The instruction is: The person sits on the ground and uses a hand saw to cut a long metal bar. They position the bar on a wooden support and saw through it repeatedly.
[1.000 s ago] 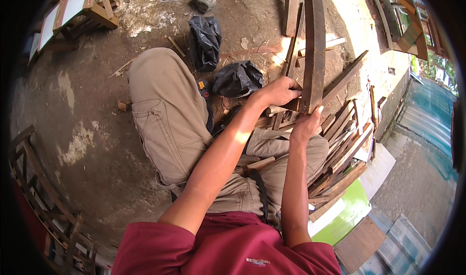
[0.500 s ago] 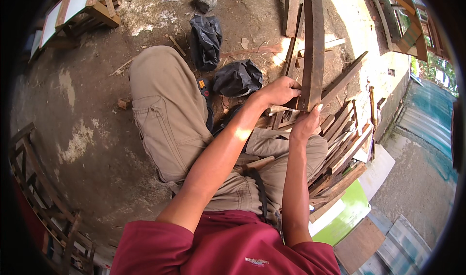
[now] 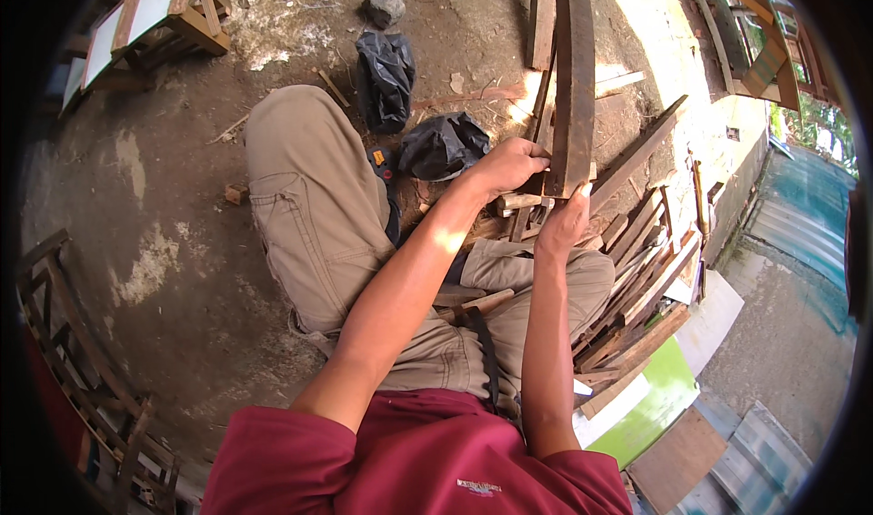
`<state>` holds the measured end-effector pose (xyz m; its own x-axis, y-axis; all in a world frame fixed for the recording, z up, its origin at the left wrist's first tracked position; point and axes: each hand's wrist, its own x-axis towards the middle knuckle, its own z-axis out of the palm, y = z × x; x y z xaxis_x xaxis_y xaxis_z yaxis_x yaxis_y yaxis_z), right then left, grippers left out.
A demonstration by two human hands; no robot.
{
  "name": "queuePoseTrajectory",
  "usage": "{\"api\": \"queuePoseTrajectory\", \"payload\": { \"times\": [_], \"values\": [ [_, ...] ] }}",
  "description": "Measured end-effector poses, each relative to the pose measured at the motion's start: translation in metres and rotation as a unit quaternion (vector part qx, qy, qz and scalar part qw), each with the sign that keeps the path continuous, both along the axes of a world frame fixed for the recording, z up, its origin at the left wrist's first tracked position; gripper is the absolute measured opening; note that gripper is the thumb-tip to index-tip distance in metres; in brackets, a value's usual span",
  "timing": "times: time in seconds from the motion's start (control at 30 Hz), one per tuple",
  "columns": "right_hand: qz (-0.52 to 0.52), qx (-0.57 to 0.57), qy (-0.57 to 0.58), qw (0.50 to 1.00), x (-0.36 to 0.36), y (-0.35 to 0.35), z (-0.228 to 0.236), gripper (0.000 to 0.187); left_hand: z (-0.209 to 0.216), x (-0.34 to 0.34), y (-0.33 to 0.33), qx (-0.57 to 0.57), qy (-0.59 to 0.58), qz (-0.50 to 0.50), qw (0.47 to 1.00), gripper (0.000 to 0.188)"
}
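Item: one long dark plank [image 3: 575, 78], near end between the hands, far end running off the top edge. Left hand [image 3: 509, 165]: fingers closed at the plank's left edge. Right hand [image 3: 564, 224]: thumb against the near end, fingers clamped underneath, partly hidden. Change: near end and both hands slightly farther left than a half-second ago; apparently a repositioning, not a release. Adjacent, right: wood pile [image 3: 661, 278].
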<state>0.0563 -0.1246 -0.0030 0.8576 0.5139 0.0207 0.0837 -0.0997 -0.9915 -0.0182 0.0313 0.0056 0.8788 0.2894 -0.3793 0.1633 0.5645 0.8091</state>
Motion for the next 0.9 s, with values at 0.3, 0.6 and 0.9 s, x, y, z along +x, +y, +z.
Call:
{"api": "queuePoseTrajectory", "payload": {
  "times": [0.3,0.6,0.9],
  "values": [
    [-0.008,-0.040,-0.036,0.999,-0.014,0.012,0.012,0.051,-0.012,-0.014,0.000,-0.067,-0.007,0.048,0.997,0.026],
    [-0.088,0.018,0.075,0.993,0.017,-0.002,0.009,0.046,-0.021,-0.023,0.007,-0.016,0.037,0.074,0.996,0.029],
    [-0.046,-0.019,0.010,0.999,0.007,-0.001,-0.001,0.045,-0.001,0.015,-0.018,0.035,-0.004,0.108,0.994,0.030]
  ]
}}
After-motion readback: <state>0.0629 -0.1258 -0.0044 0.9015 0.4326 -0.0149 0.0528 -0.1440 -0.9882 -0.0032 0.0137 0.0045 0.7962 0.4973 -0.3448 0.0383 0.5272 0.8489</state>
